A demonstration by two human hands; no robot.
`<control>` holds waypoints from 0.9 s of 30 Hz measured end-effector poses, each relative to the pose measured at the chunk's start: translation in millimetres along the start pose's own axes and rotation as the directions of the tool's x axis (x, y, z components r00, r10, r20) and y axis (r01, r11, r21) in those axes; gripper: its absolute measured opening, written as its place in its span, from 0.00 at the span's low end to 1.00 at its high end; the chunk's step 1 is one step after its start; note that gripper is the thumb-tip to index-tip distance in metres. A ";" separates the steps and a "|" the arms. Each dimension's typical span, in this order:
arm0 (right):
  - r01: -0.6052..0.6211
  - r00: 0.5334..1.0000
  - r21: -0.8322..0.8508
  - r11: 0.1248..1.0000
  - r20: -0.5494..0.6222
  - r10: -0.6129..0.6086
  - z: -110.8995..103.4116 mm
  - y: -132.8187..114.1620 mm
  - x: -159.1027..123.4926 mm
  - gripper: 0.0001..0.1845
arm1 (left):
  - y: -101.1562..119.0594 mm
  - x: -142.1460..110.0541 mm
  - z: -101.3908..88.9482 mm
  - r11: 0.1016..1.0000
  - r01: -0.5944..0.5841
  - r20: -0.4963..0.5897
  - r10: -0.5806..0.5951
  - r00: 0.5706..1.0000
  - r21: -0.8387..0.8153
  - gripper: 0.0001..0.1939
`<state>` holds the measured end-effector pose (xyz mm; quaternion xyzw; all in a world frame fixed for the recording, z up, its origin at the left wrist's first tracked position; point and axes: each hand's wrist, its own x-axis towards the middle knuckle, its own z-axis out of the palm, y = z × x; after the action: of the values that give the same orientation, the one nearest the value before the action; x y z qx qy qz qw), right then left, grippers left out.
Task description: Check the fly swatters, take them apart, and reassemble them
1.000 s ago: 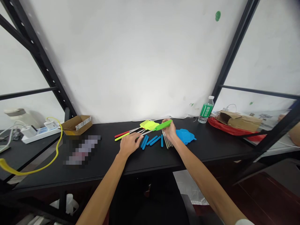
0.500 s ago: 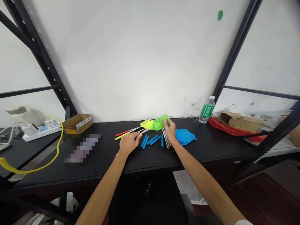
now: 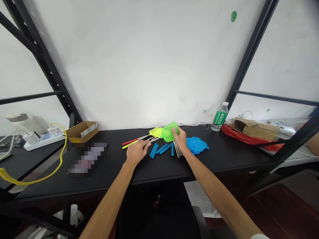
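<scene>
My right hand [image 3: 179, 137] is closed on the mesh head of a green fly swatter [image 3: 169, 131]. Its thin metal rod runs left into my left hand [image 3: 137, 151], whose fingers are closed round it. Behind them lies a yellow swatter head [image 3: 156, 132]. A red handle [image 3: 129, 141] and a yellow-green handle [image 3: 130, 143] stick out left of my left hand. Several loose blue handles [image 3: 165, 148] lie between my hands. Several bare metal rods [image 3: 177, 150] are partly hidden under my right wrist. Right of it sits a pile of blue swatter heads [image 3: 196, 145].
An open cardboard box [image 3: 83, 132] and a pixelated flat item [image 3: 88, 158] are at the left of the black table [image 3: 112, 179]. A yellow cable [image 3: 62, 156] loops past a power strip [image 3: 46, 141]. A water bottle [image 3: 220, 117] stands at the back right, near red plastic [image 3: 246, 139].
The green swatter head has turned slightly, showing more of its flat face, and sits a touch lower. My right fingers have shifted slightly on it. My left hand is nearly still.
</scene>
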<state>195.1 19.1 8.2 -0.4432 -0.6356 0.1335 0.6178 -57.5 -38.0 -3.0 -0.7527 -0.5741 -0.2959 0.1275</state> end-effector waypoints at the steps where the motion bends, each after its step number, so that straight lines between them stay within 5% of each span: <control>1: -0.001 1.000 -0.004 1.000 0.006 0.001 0.2 0.6 0.1 0.23 | -0.4 -0.1 0.2 1.000 0.004 -0.003 -0.004 1.000 0.002 0.20; 27: 0.054 0.990 -0.154 0.987 0.141 -0.032 1.1 4.0 -2.1 0.23 | 2.0 0.5 -3.3 0.998 0.046 -0.065 -0.043 0.997 0.047 0.18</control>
<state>195.3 20.2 3.7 -0.4665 -0.6948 0.0998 0.5382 -56.5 -40.0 0.2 -0.7266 -0.5933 -0.3086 0.1575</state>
